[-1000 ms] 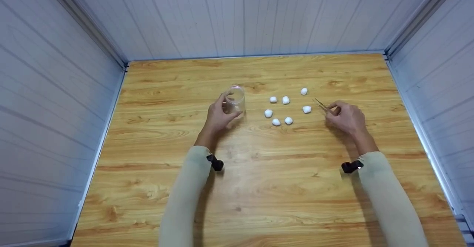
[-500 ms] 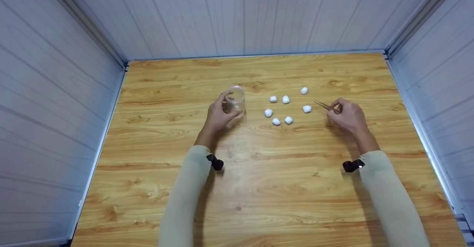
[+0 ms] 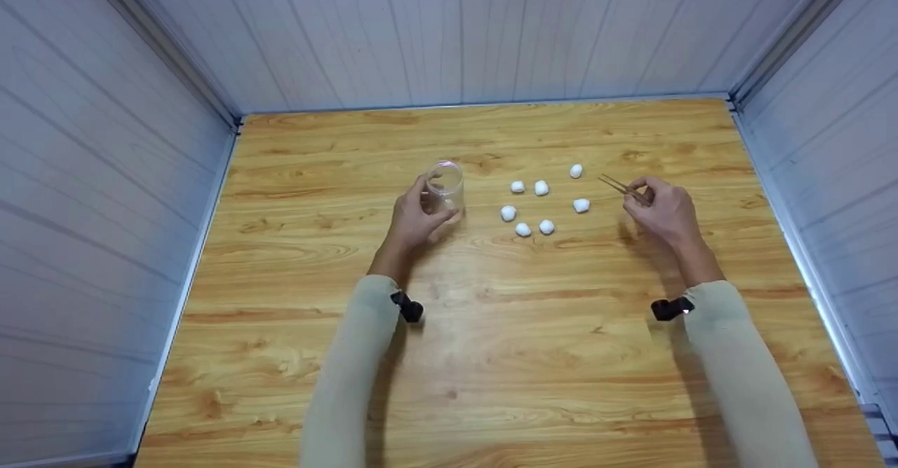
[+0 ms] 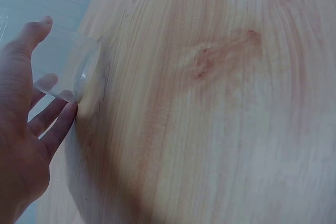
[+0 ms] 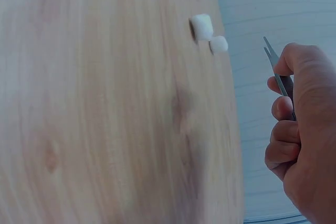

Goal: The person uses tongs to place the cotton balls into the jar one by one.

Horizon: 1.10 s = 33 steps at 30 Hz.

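My left hand [image 3: 414,217] grips a clear plastic cup [image 3: 454,191], thumb on the near side and fingers round the far side. The left wrist view shows the cup [image 4: 84,72] as see-through, with fingertips against its wall. Between thumb and fingers, my right hand [image 3: 663,214] pinches metal tweezers [image 3: 621,186]. Their two tips point left, slightly apart, with nothing between them in the right wrist view. Several white cotton balls lie spread on the table between the hands; the nearest to the tweezers are one at the back [image 3: 576,170] and one just in front [image 3: 581,205].
The wood-patterned table [image 3: 491,356] is bounded by a pale panelled back wall [image 3: 435,33] and side walls. Small black cameras sit at the left wrist [image 3: 408,308] and the right wrist [image 3: 670,309].
My right hand has moved toward the back wall and slightly right with the tweezers, whose tips now show apart. The left hand, cup and cotton balls stay in place.
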Motion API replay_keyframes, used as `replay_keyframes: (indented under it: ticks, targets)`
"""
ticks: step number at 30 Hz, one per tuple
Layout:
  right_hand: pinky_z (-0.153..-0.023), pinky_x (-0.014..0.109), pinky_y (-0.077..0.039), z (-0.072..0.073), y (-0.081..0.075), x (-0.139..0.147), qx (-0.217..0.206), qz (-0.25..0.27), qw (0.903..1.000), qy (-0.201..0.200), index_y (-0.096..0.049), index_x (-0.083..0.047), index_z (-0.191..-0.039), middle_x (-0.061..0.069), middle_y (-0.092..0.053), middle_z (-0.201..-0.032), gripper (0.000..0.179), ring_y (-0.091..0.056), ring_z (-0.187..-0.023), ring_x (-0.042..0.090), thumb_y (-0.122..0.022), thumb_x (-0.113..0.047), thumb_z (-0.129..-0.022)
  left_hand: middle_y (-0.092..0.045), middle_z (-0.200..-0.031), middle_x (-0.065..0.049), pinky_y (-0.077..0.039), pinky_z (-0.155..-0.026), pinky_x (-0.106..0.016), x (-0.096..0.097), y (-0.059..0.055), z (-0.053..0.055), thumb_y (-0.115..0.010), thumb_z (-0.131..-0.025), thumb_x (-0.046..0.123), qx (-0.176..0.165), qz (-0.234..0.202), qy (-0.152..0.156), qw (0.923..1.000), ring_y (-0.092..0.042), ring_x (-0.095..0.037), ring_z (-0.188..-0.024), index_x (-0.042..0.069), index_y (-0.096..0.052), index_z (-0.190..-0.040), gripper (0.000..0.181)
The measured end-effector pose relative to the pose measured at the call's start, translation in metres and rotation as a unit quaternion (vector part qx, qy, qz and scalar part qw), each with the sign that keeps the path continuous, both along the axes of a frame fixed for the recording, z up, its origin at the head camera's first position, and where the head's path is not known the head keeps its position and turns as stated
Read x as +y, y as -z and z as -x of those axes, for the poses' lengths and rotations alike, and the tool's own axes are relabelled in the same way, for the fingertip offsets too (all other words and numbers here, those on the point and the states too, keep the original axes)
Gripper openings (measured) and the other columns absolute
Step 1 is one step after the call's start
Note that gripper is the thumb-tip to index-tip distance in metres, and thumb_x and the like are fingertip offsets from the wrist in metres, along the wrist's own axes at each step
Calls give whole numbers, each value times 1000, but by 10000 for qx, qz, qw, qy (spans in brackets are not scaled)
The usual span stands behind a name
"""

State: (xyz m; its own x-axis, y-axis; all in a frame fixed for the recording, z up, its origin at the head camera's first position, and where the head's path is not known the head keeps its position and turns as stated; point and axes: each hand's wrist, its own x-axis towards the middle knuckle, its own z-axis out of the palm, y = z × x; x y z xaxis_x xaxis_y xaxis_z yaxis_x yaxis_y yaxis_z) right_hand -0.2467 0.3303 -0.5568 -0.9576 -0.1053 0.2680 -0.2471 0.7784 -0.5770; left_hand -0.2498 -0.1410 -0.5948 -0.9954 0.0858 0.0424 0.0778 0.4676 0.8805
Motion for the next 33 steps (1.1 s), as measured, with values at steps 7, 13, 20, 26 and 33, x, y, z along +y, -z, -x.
replay_keyframes:
  ticks: [7,13,20,26,33]
  targets:
    - [-57,24,-33,0,-5,-2,205,-40,9998,-80,-80,-2,-109,14,-66,-70,17,-36,-52,-6,-78,-16,-101,-71,-147,-22,-61,-114,-55,2,-1,0,-92,-97,25,14,-22,79,10000,-74,-40,-132,14,-56,-160,74]
    - [-58,26,-34,-1,-9,-6,177,-148,9996,-148,-79,-4,-108,11,-67,-70,14,-38,-54,-5,-79,-18,-102,-71,-145,-24,-60,-114,-56,1,-1,0,-91,-96,24,42,32,57,10000,-73,-41,-131,14,-55,-161,74]
    - [-60,27,-37,3,-10,-6,256,-316,9990,-198,-79,-4,-108,14,-70,-70,12,-40,-55,-5,-77,-14,-102,-72,-143,-21,-62,-111,-53,-2,8,3,-91,-97,28,120,-43,54,9999,-74,-38,-127,17,-55,-161,75]
    - [-59,29,-37,4,-10,-6,305,-391,9984,-270,-79,-4,-107,14,-69,-69,11,-40,-56,-4,-78,-14,-101,-71,-146,-22,-60,-114,-56,0,2,0,-91,-98,25,18,-30,62,10000,-73,-40,-132,17,-54,-163,75]
    - [-60,28,-38,5,-13,-9,246,-489,9966,-612,-80,-5,-107,13,-72,-71,11,-41,-56,-5,-78,-14,-101,-71,-146,-19,-60,-115,-55,-1,2,1,-90,-98,25,52,-22,98,9999,-72,-39,-132,17,-52,-164,77]
